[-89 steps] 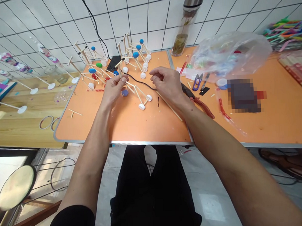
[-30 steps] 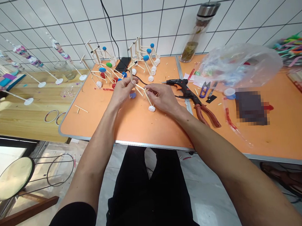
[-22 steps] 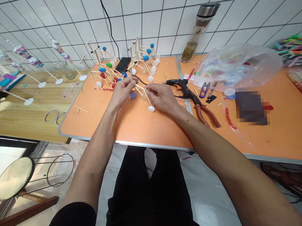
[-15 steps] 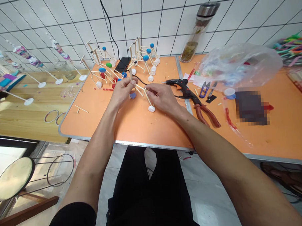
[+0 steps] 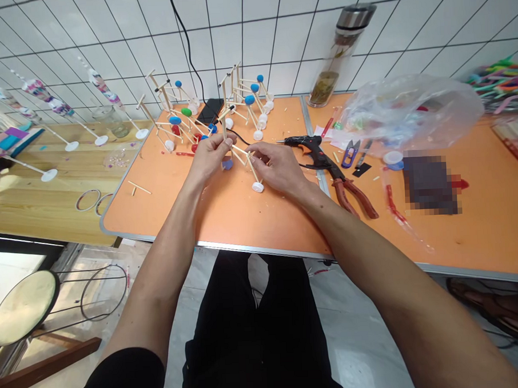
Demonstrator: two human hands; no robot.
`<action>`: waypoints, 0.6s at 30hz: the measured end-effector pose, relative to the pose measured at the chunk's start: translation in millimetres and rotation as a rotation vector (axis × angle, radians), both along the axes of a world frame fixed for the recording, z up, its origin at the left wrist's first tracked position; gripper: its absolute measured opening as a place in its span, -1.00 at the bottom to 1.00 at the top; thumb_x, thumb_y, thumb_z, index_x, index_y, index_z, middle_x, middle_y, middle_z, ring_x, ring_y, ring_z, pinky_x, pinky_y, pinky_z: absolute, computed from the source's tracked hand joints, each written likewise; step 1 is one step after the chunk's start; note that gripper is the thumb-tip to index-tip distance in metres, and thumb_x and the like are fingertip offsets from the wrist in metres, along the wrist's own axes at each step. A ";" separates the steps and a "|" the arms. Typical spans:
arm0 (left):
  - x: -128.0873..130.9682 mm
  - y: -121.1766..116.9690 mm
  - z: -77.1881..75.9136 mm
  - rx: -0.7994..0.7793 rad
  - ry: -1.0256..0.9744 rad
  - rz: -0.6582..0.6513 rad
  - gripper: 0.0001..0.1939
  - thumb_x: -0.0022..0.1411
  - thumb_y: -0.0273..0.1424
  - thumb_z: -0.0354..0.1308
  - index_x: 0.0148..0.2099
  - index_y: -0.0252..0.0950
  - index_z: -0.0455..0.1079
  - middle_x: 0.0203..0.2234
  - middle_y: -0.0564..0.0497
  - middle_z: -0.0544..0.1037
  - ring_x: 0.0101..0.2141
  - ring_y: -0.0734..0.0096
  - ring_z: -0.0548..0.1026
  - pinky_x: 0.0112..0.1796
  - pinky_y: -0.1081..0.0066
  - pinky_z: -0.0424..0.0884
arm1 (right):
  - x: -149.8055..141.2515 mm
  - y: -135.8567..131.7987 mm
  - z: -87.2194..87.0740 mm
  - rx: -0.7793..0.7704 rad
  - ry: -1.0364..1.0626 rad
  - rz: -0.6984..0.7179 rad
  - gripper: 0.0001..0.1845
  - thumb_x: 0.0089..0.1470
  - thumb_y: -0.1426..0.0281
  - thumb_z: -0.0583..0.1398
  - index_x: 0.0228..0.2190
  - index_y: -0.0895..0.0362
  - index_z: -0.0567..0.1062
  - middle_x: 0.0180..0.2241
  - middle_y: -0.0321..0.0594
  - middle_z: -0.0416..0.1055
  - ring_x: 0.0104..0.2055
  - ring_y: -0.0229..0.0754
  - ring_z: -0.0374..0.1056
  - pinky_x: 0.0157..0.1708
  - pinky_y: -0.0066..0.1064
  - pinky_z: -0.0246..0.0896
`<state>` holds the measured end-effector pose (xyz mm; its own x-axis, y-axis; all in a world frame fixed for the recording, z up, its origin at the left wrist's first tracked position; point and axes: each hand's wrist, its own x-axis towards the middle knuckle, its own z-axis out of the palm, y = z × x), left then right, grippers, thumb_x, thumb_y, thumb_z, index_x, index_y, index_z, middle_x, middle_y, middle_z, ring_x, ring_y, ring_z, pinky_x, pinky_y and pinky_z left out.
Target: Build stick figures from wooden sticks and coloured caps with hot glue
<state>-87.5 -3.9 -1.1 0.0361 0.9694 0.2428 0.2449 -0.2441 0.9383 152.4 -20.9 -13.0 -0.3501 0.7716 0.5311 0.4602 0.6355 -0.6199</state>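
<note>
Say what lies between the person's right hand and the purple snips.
In the head view, the black glue gun lies between the right hand and the purple snips.

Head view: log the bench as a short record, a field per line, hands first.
left hand: left hand pinches stick frame
right hand: right hand has fingertips at the same frame; grip partly hidden
frame end: white wheel faces the person
tools, right side: glue gun, red-handled pliers, purple snips
back, right of centre: bottle, plastic bag
surface: orange table
</note>
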 end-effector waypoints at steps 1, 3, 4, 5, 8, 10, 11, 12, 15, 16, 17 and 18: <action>-0.1 0.0 0.0 0.000 -0.001 -0.002 -0.69 0.52 -0.07 0.41 0.02 -0.19 0.76 0.06 -0.12 0.83 0.12 0.12 0.72 -0.07 0.33 0.71 | 0.4 0.1 -0.1 0.002 -0.001 0.000 -0.72 0.40 0.32 0.28 -0.02 0.00 0.80 -0.21 -0.18 0.77 -0.24 0.00 0.57 -0.14 -0.18 0.36; -0.4 0.1 -0.3 0.004 -0.005 -0.003 -0.67 0.51 -0.05 0.42 0.03 -0.19 0.76 0.04 -0.12 0.82 0.11 0.13 0.72 -0.08 0.34 0.70 | 1.3 0.3 -0.2 0.008 -0.008 0.000 -0.73 0.40 0.33 0.29 -0.02 0.01 0.80 -0.19 -0.17 0.78 -0.23 0.00 0.59 -0.13 -0.18 0.37; -0.7 0.2 -0.5 0.006 -0.006 -0.002 -0.66 0.51 -0.04 0.43 0.04 -0.19 0.76 0.03 -0.11 0.82 0.10 0.13 0.72 -0.08 0.34 0.70 | 1.9 0.4 -0.2 0.010 -0.011 0.001 -0.73 0.39 0.34 0.29 -0.02 0.01 0.80 -0.17 -0.16 0.78 -0.22 -0.01 0.59 -0.12 -0.18 0.37; -0.9 0.2 -0.7 0.008 -0.007 -0.002 -0.65 0.50 -0.03 0.43 0.04 -0.19 0.76 0.02 -0.12 0.82 0.09 0.14 0.72 -0.08 0.34 0.70 | 2.7 0.6 -0.2 0.014 -0.009 0.002 -0.73 0.38 0.35 0.29 -0.01 0.02 0.80 -0.16 -0.16 0.79 -0.21 -0.01 0.60 -0.12 -0.18 0.38; -1.4 0.0 -1.0 0.012 -0.005 -0.001 -0.64 0.49 -0.02 0.43 0.05 -0.18 0.76 0.02 -0.11 0.81 0.06 0.16 0.72 -0.09 0.33 0.70 | 6.4 2.8 -0.6 0.023 0.020 0.003 -0.69 0.34 0.40 0.28 0.00 0.03 0.81 -0.15 -0.16 0.79 -0.24 -0.03 0.60 -0.13 -0.19 0.41; -1.4 -0.4 -0.7 0.013 -0.004 0.004 -0.65 0.49 -0.02 0.44 0.04 -0.18 0.76 0.01 -0.10 0.80 0.04 0.19 0.72 -0.09 0.33 0.69 | 10.0 5.5 -0.8 0.016 0.052 0.005 -0.66 0.33 0.41 0.27 0.02 0.04 0.81 -0.16 -0.17 0.78 -0.25 -0.04 0.59 -0.14 -0.20 0.43; -1.3 -0.6 -0.6 0.013 -0.007 0.008 -0.65 0.49 -0.03 0.44 0.03 -0.18 0.76 0.00 -0.09 0.80 0.03 0.20 0.72 -0.09 0.34 0.69 | 11.9 7.1 -0.7 0.008 0.071 0.003 -0.65 0.33 0.42 0.27 0.02 0.05 0.81 -0.17 -0.18 0.78 -0.25 -0.04 0.60 -0.13 -0.20 0.45; -1.1 -0.8 -0.4 0.013 -0.011 0.012 -0.66 0.49 -0.03 0.45 0.03 -0.18 0.76 -0.01 -0.09 0.80 0.01 0.21 0.72 -0.09 0.34 0.69 | 13.9 8.7 -0.5 0.002 0.091 -0.004 -0.64 0.33 0.43 0.26 0.02 0.05 0.81 -0.17 -0.18 0.78 -0.25 -0.04 0.60 -0.12 -0.20 0.47; -0.1 -1.1 0.2 0.010 -0.033 0.021 -0.69 0.47 -0.05 0.47 0.00 -0.17 0.76 -0.04 -0.07 0.80 -0.05 0.25 0.70 -0.12 0.37 0.67 | 19.0 13.1 1.3 -0.003 0.135 -0.047 -0.64 0.31 0.45 0.27 0.02 0.04 0.80 -0.17 -0.17 0.78 -0.21 -0.02 0.63 -0.06 -0.17 0.52; 0.4 -1.2 0.6 0.008 -0.041 0.020 -0.71 0.46 -0.06 0.48 -0.01 -0.17 0.76 -0.05 -0.06 0.80 -0.06 0.26 0.70 -0.13 0.37 0.67 | 20.3 14.2 2.1 -0.002 0.145 -0.061 -0.65 0.31 0.45 0.28 0.02 0.03 0.80 -0.17 -0.16 0.78 -0.20 -0.01 0.64 -0.05 -0.15 0.53; 0.9 -1.4 1.0 0.006 -0.048 0.020 -0.72 0.46 -0.07 0.48 -0.02 -0.16 0.76 -0.06 -0.06 0.80 -0.07 0.27 0.69 -0.13 0.38 0.67 | 21.3 15.1 2.8 -0.001 0.153 -0.070 -0.66 0.31 0.45 0.28 0.01 0.03 0.79 -0.17 -0.16 0.78 -0.19 0.00 0.65 -0.04 -0.14 0.54; 1.3 -1.7 1.6 0.003 -0.052 0.021 -0.73 0.45 -0.08 0.49 -0.03 -0.16 0.77 -0.06 -0.06 0.80 -0.08 0.28 0.69 -0.14 0.38 0.67 | 22.0 15.6 3.5 -0.001 0.161 -0.074 -0.67 0.30 0.46 0.29 0.00 0.03 0.79 -0.17 -0.15 0.78 -0.18 0.01 0.66 -0.04 -0.14 0.55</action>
